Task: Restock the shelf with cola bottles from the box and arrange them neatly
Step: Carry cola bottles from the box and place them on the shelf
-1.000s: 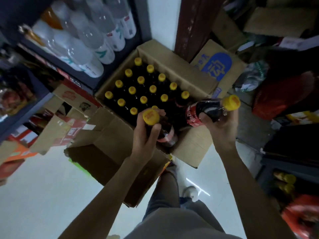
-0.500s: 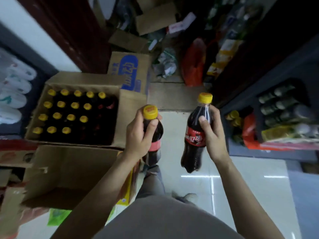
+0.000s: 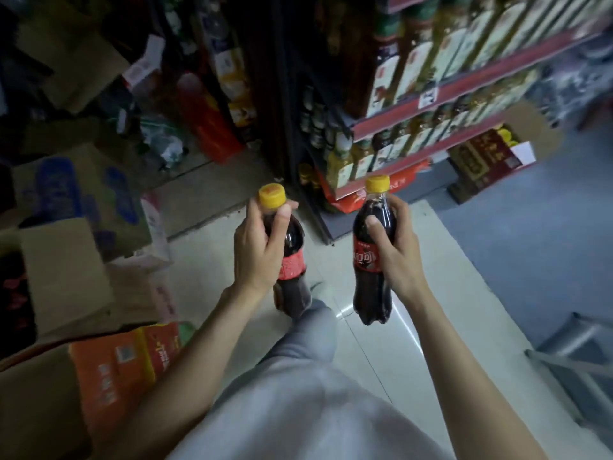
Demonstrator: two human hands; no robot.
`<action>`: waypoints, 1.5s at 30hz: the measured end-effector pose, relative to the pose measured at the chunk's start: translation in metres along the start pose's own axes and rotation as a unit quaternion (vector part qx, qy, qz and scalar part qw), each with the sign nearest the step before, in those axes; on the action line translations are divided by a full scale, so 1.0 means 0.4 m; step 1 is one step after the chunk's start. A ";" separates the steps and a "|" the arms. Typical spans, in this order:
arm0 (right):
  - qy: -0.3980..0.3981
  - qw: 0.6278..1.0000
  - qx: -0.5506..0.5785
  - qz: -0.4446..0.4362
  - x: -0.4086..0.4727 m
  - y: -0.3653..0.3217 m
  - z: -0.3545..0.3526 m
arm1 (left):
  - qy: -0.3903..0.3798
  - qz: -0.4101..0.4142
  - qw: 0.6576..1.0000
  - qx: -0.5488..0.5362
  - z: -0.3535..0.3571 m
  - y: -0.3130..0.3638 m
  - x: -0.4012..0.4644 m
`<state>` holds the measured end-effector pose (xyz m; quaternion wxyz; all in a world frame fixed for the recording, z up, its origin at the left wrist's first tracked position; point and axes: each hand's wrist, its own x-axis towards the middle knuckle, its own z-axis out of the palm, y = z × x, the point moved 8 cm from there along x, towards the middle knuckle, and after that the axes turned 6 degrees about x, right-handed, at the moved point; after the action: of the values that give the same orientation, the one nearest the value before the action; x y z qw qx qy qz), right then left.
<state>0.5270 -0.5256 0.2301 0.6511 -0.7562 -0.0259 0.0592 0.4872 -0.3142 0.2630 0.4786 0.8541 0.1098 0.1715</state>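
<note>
Yellow-capped cola bottles, one in the left hand (image 3: 257, 250) and one in the right hand (image 3: 396, 250), fingers wrapped round each, hang upright above the floor. Neither is shelved yet; the shelf (image 3: 431, 94) stands far right, the box (image 3: 63, 270) left.

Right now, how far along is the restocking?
Done: two bottles are out of the box. In hand: the left hand grips one cola bottle, the right hand another, both upright over the floor. Left: neither has reached the shelf ahead.
</note>
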 end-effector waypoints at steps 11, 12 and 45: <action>0.083 0.994 -0.010 -0.070 0.253 -0.092 -0.534 | -0.059 0.112 0.980 -0.156 0.463 0.336 0.182; 0.082 0.993 -0.017 -0.078 0.286 -0.116 -0.576 | -0.050 0.126 0.977 -0.162 0.484 0.380 0.211; 0.079 0.900 0.028 -0.429 1.325 -0.727 -1.239 | 0.349 0.237 0.906 0.036 0.873 1.197 0.978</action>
<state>1.1245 -0.9068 0.5598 0.6345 -0.6555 -0.2941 -0.2850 0.9963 -0.6967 0.5772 0.3240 0.7568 0.0705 0.5633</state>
